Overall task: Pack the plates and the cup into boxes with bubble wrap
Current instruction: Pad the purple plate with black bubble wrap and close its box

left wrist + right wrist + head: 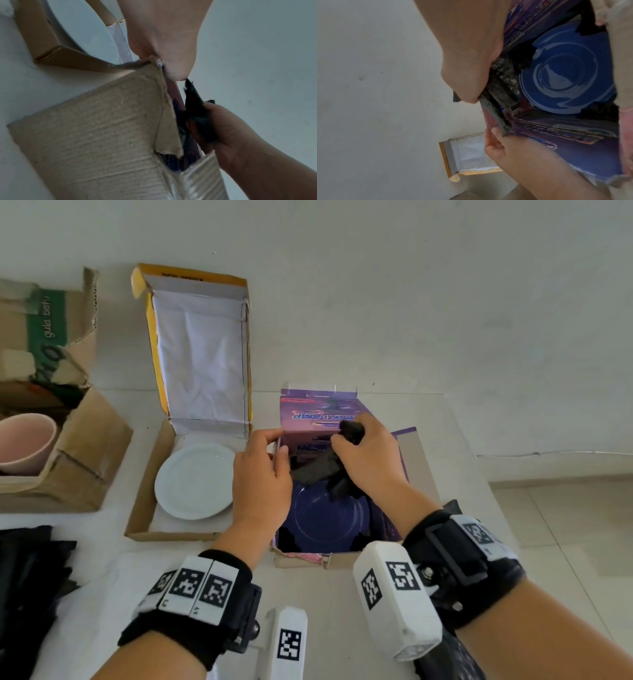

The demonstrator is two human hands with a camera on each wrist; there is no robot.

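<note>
A blue plate (pixel 327 517) lies flat in the bottom of the purple box (pixel 318 412), and it also shows in the right wrist view (pixel 570 75). My right hand (pixel 363 453) grips a bunch of black bubble wrap (pixel 351 431) over the box's far side, with the wrap (pixel 503 75) hanging down onto the plate's edge. My left hand (pixel 263 470) pinches the box's left wall (pixel 161 65) at its top corner. A white plate (pixel 195 481) sits in the open brown box (pixel 144 508) to the left. A pink cup (pixel 25 441) stands in a torn carton at far left.
The brown box's tall lid (pixel 198 350), lined with white paper, stands open behind the white plate. A torn brown carton (pixel 68 419) sits at the left edge. A pile of black wrap (pixel 27 577) lies at the lower left. A white wall rises behind.
</note>
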